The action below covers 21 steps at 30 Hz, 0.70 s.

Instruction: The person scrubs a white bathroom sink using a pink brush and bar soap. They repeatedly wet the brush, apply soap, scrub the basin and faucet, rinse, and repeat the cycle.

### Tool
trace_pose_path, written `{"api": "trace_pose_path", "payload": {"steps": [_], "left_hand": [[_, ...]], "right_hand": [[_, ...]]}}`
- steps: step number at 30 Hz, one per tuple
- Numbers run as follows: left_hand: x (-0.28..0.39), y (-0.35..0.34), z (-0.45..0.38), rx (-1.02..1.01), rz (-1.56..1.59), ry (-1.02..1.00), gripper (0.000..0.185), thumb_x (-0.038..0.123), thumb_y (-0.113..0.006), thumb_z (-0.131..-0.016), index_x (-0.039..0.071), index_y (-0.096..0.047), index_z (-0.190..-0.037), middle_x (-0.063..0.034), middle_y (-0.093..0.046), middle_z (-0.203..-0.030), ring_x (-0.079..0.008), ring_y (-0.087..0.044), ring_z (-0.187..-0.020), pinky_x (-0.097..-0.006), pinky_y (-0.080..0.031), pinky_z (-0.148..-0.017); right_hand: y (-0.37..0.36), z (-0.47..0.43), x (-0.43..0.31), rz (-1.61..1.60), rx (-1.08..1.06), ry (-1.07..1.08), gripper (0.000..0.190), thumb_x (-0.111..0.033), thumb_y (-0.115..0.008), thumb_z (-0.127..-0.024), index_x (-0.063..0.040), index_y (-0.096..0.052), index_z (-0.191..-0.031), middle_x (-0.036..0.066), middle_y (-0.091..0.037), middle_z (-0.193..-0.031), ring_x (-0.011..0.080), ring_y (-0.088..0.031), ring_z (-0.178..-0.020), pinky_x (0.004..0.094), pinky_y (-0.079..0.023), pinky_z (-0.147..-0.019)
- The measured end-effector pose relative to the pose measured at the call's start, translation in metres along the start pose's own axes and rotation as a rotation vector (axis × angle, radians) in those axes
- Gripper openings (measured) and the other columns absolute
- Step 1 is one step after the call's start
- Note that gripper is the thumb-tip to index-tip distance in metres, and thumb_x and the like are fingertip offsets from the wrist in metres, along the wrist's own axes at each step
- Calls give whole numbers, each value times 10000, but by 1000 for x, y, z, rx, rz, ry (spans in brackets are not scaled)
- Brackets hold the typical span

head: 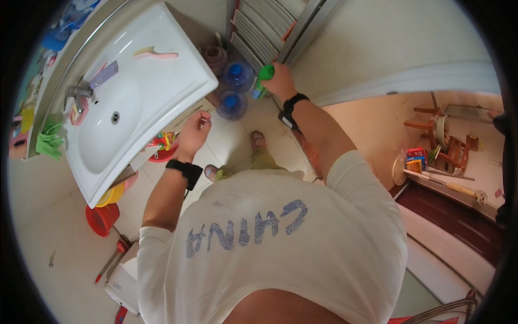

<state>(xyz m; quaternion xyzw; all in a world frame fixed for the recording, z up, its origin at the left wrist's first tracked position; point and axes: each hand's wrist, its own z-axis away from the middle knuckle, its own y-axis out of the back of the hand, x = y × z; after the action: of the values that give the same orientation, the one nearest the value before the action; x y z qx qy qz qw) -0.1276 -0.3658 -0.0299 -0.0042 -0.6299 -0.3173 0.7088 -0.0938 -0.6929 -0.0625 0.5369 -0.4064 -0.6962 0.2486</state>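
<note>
My right hand (280, 83) grips a green plastic bottle (265, 75) by its upper part. The bottle bears a label and is held above the tiled floor, beside large clear water jugs with blue caps (230, 101). Near the front edge of the white washbasin (178, 87), my left hand (195, 131) is raised with its fingers curled inward. A small pale spot shows between those fingers; whether it is a held thing cannot be made out. Both wrists wear black bands.
On the basin lie a pink-handled brush (156, 54), a purple box (104, 74) and a soap dish (79, 114) by the faucet (77, 94). Green gloves (49, 139) hang at its left. Below are a red bucket (102, 218) and a yellow basin (111, 196). Folded metal racks (263, 34) stand ahead.
</note>
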Motion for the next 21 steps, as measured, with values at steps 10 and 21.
{"api": "trace_pose_path", "payload": {"steps": [10,21], "left_hand": [[-71,-64,-10,129,-123,202,148,81,-602,-841,37,-627,-979,-112,-646,-933,-205,-643,-774,-312,-499,-672],[-168,-98,-45,56,-123,401,131,85,-596,-848,68,-626,-974,-88,-636,-963,-195,-645,-815,-326,-498,-666]], "right_hand": [[-96,-33,78,-26,-144,-79,592,-231,-786,-662,-111,-529,-1182,150,-527,-1211,357,-558,-1062,438,-484,-882],[-223,-82,152,124,-237,-206,616,-202,-741,-715,-131,-475,-1266,122,-537,-1247,331,-565,-1091,437,-492,-875]]}}
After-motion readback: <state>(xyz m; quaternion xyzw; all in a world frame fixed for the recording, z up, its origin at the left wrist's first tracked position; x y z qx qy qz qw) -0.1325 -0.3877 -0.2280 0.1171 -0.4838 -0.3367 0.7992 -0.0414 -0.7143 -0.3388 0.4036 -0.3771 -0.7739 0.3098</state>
